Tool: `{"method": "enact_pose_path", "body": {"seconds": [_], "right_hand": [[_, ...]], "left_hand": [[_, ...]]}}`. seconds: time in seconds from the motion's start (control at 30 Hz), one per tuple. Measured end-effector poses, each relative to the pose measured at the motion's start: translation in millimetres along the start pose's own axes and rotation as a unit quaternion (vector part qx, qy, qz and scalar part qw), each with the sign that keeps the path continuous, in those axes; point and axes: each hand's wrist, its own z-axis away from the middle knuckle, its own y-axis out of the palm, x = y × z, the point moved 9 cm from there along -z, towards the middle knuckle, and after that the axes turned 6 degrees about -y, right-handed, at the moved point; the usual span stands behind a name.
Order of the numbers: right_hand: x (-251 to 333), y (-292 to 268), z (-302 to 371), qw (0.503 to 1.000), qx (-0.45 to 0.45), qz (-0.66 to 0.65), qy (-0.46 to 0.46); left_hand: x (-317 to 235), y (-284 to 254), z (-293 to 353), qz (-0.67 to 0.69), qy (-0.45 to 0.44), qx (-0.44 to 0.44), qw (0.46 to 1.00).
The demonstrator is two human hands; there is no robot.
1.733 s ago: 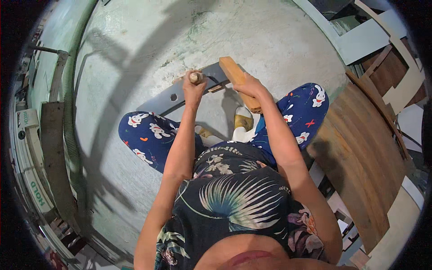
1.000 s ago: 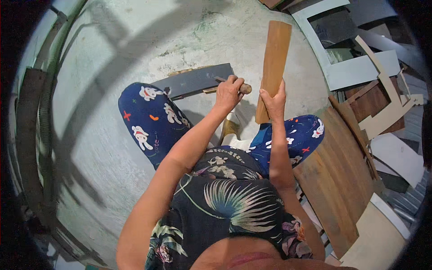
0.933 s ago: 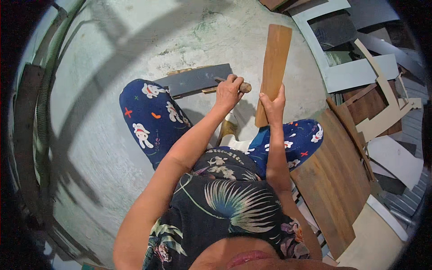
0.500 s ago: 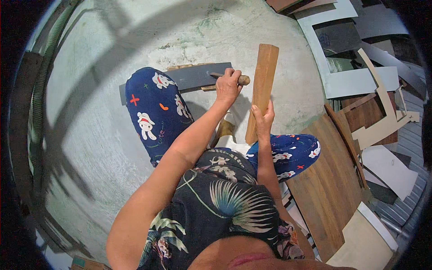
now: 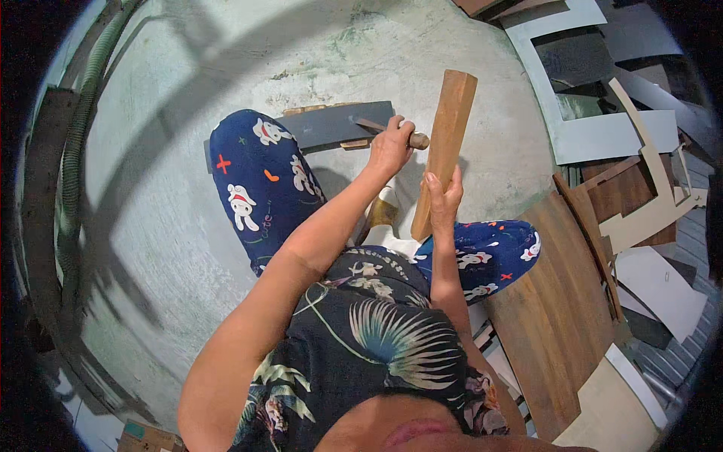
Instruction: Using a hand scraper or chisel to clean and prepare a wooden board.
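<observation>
In my left hand (image 5: 392, 147) is a chisel (image 5: 419, 141), its round wooden handle end pointing right and its dark flat blade pointing left over a grey board (image 5: 324, 128). I cannot tell whether the blade touches the board. Strips of bare wood show along the board's edges, and my raised left knee hides part of its left end. A thick, squared length of wood (image 5: 449, 113) stands tilted in my right hand (image 5: 443, 197), which grips it near its lower end. The wood's middle is close beside the chisel handle.
Loose board offcuts and a pale cut-out panel (image 5: 546, 113) pile up on the right. A large brown wood-grain panel (image 5: 553, 301) lies beside my right knee. Along the far left runs a ribbed hose (image 5: 71, 188). Pale, worn concrete floor (image 5: 151, 248) spreads around me.
The upper end of the length of wood has tipped slightly to the right. My left hand and the chisel have shifted a little right and nearer to me; the whole view has also moved slightly.
</observation>
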Motion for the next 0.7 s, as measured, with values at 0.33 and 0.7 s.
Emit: {"method": "enact_pose_path", "body": {"seconds": [0.33, 0.7], "right_hand": [[5, -5, -1, 1.000, -0.018, 0.000, -0.020], [13, -10, -6, 0.999, -0.032, -0.011, -0.021]], "left_hand": [[-7, -3, -1, 0.001, 0.026, -0.003, 1.000], [-7, -11, -8, 0.012, 0.021, -0.035, 0.999]]}}
